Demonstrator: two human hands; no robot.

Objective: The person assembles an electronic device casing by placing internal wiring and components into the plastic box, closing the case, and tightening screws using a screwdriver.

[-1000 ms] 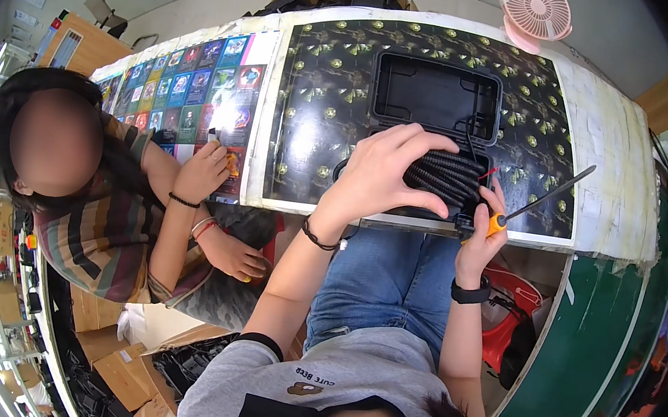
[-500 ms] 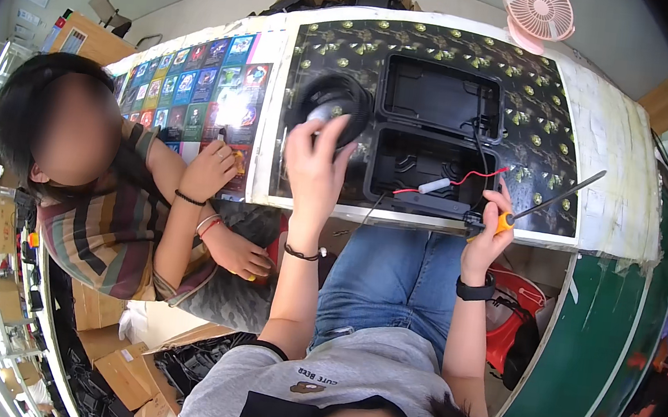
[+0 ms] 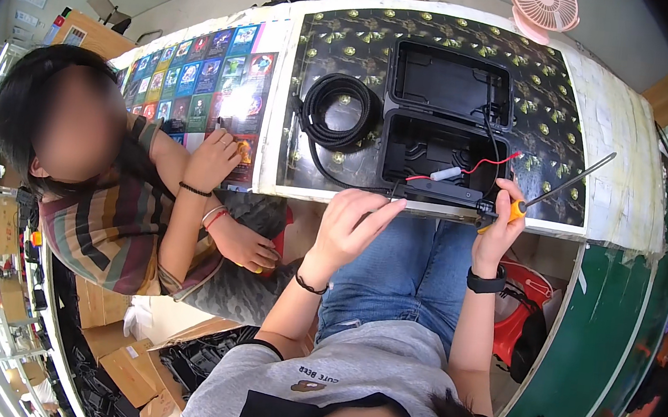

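My right hand [image 3: 501, 228] grips a screwdriver [image 3: 569, 183] with a yellow and black handle, its long shaft angled up to the right. The hand is at the near right corner of an open black plastic box [image 3: 432, 124]. My left hand [image 3: 354, 226] has its fingers stretched toward the box's near left corner, by the end of a black cable [image 3: 319, 161]. Whether the fingertips touch the cable is unclear. The cable lies coiled left of the box. A small pale cylinder [image 3: 445, 173] with red wires on both ends rests across the box's lower half.
The work table has a dark patterned mat [image 3: 556, 102]. A pink fan [image 3: 541, 8] stands at the far right. On my left sits another person [image 3: 128, 210], one hand on a sheet of colourful cards [image 3: 193, 73]. Cardboard boxes [image 3: 134, 375] lie on the floor.
My left hand has left the cable coil and come down and right to the box's near left corner. The coil now rests on the mat. My right hand still holds the screwdriver.
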